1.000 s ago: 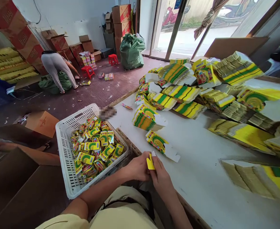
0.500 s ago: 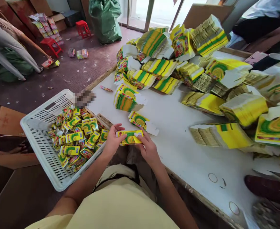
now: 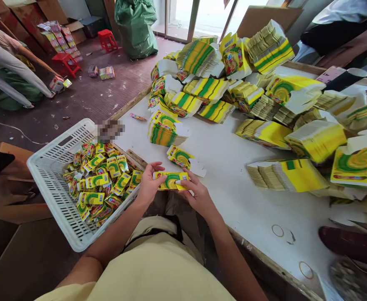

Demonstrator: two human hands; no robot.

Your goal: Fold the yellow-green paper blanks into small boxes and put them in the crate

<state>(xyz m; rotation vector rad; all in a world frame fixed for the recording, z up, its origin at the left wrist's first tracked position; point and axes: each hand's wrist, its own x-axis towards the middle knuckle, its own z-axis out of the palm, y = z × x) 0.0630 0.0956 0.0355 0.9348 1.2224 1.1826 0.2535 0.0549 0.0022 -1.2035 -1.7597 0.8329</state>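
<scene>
A small yellow and green printed carton (image 3: 170, 180) is held level between my two hands, above the near edge of the table. My left hand (image 3: 150, 184) grips its left end, thumb on the printed face. My right hand (image 3: 197, 192) pinches the right end, with its thumb at the end flap. Just beyond, a flattened carton (image 3: 180, 157) lies on the white table (image 3: 221, 167). Behind that stands a short stack of flat cartons (image 3: 163, 129). To my left, a white plastic basket (image 3: 53, 184) holds many folded cartons (image 3: 97, 180).
Bundles of flat cartons (image 3: 208, 90) cover the far and right parts of the table. Rubber bands (image 3: 277, 230) lie near its front edge. Cardboard boxes (image 3: 17, 209) stand left of the basket. Another person (image 3: 11, 62) bends over the floor near red stools (image 3: 67, 62).
My hands stay on the carton, and my right fingers have shifted slightly at its right end. The person at far left has moved the packet near the floor. A dark shape has appeared at the left edge.
</scene>
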